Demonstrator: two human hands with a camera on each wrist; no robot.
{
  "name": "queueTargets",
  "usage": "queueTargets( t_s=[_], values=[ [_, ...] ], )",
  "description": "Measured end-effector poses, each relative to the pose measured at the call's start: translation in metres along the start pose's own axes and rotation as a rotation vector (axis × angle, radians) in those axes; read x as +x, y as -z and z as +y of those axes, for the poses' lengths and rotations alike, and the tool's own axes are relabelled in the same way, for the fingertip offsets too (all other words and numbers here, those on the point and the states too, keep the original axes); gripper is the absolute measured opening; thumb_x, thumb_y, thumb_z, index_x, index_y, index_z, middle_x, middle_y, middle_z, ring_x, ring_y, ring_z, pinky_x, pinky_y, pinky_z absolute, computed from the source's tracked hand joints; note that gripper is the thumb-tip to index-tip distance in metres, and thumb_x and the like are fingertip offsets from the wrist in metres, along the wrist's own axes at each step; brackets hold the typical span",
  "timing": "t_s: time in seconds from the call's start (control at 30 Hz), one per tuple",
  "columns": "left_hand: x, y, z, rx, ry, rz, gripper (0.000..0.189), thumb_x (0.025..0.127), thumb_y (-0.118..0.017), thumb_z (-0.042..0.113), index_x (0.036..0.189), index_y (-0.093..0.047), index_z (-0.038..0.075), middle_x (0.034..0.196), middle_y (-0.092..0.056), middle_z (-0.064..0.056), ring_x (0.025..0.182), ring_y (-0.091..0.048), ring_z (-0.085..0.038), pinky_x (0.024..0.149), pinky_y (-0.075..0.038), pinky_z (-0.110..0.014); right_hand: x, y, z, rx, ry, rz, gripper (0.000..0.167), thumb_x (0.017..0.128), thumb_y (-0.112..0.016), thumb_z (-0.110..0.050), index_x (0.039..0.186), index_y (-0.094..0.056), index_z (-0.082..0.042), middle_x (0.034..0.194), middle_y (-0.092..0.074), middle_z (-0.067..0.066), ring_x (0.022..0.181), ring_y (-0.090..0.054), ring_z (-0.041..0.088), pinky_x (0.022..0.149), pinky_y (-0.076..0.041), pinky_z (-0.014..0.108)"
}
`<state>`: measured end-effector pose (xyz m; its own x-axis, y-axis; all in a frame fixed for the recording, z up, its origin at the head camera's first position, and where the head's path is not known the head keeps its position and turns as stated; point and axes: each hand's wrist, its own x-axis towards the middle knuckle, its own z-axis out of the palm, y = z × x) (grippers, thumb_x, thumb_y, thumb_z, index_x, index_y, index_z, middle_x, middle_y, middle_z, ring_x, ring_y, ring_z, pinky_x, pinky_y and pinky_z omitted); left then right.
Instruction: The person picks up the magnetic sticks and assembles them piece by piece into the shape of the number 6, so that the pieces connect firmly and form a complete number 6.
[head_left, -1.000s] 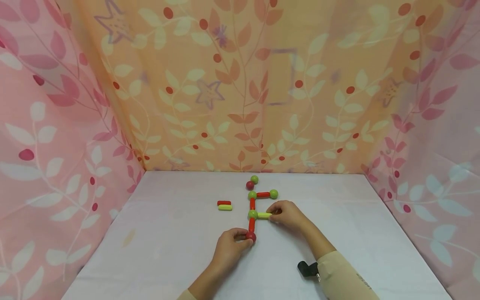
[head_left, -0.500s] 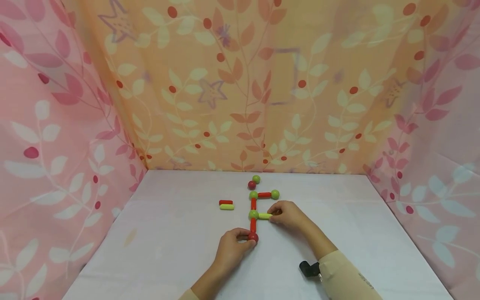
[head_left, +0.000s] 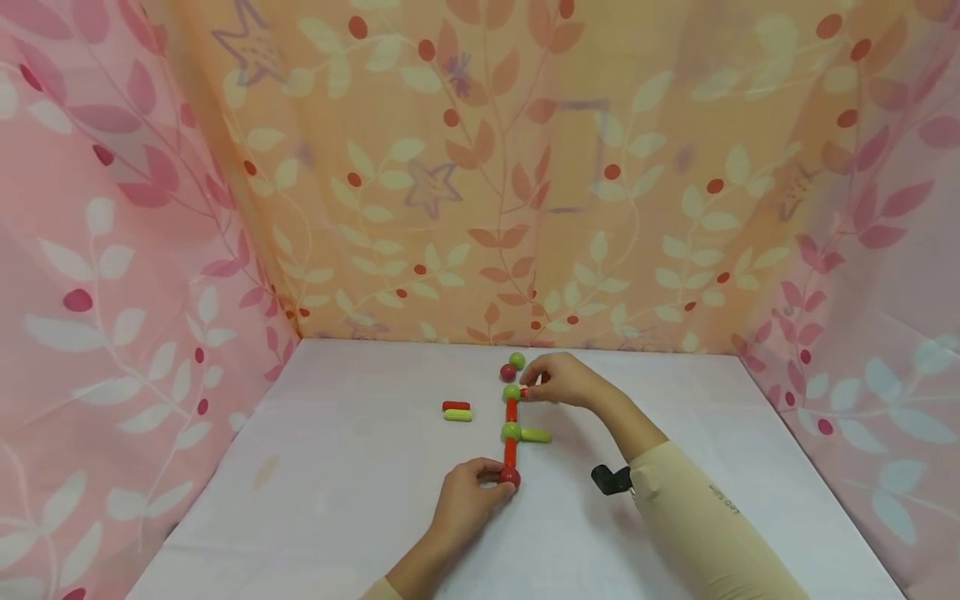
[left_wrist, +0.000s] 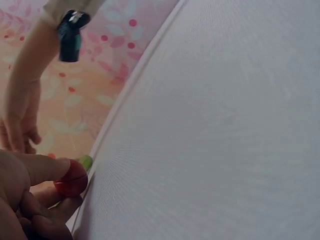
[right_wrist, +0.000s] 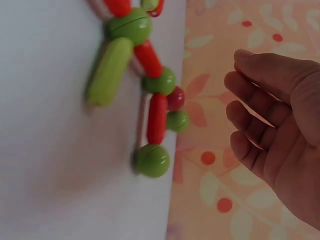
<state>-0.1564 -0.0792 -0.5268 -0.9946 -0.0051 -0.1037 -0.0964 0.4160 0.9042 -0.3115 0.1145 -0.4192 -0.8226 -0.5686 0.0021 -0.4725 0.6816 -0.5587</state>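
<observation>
Sticks and balls joined into an F shape lie on the table. My left hand (head_left: 463, 498) pinches the red ball (head_left: 510, 477) at its near end. From the middle green ball (head_left: 512, 432) a yellow-green stick (head_left: 536, 436) points right, its outer end bare. My right hand (head_left: 567, 382) hovers over the upper arm of the shape, fingers loosely bent and holding nothing. In the head view it mostly hides that arm; the right wrist view shows its red stick (right_wrist: 157, 119) and green end ball (right_wrist: 154, 161). A loose red ball (head_left: 508, 372) and loose green ball (head_left: 517, 360) sit just beyond.
Left of the shape lie a loose red stick (head_left: 456, 406) and a loose yellow-green stick (head_left: 457, 415), side by side. Patterned curtains (head_left: 360, 250) stand at the back and both sides of the white table (head_left: 337, 467). A black device (head_left: 611, 480) is at the right sleeve.
My right hand has let go of the yellow-green stick and moved away from me, over the upper arm of the shape. My left hand still pinches the red ball.
</observation>
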Motion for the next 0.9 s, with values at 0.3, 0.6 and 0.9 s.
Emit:
queueTargets(
  t_s=[0.3, 0.6, 0.9],
  values=[
    [-0.003, -0.002, -0.005, 0.025, 0.013, 0.020, 0.028, 0.067, -0.079, 0.035, 0.091, -0.067, 0.030, 0.081, -0.063, 0.017, 0.093, -0.051, -0.013, 0.090, -0.036, -0.051, 0.049, -0.008, -0.027, 0.088, 0.080, -0.029, 0.011, 0.080, -0.069, -0.034, 0.091, -0.068, -0.031, 0.086, -0.063, -0.008, 0.071, -0.061, 0.014, 0.066, -0.051, 0.029],
    [-0.003, -0.001, -0.005, 0.051, -0.036, 0.020, 0.027, 0.068, -0.078, 0.035, 0.093, -0.069, 0.030, 0.082, -0.064, 0.019, 0.095, -0.053, -0.010, 0.090, -0.037, -0.050, 0.094, -0.040, -0.031, 0.124, 0.065, -0.052, 0.012, 0.080, -0.069, -0.034, 0.092, -0.068, -0.031, 0.090, -0.063, -0.011, 0.080, -0.056, 0.013, 0.065, -0.049, 0.028],
    [-0.002, 0.001, -0.004, 0.048, -0.134, 0.034, 0.025, 0.071, -0.077, 0.030, 0.096, -0.072, 0.027, 0.079, -0.065, 0.022, 0.097, -0.056, -0.002, 0.090, -0.041, -0.040, 0.116, -0.065, -0.022, 0.123, 0.096, -0.096, 0.021, 0.081, -0.070, -0.024, 0.098, -0.071, -0.014, 0.089, -0.065, -0.011, 0.084, -0.057, 0.010, 0.077, -0.046, 0.028]
  ],
)
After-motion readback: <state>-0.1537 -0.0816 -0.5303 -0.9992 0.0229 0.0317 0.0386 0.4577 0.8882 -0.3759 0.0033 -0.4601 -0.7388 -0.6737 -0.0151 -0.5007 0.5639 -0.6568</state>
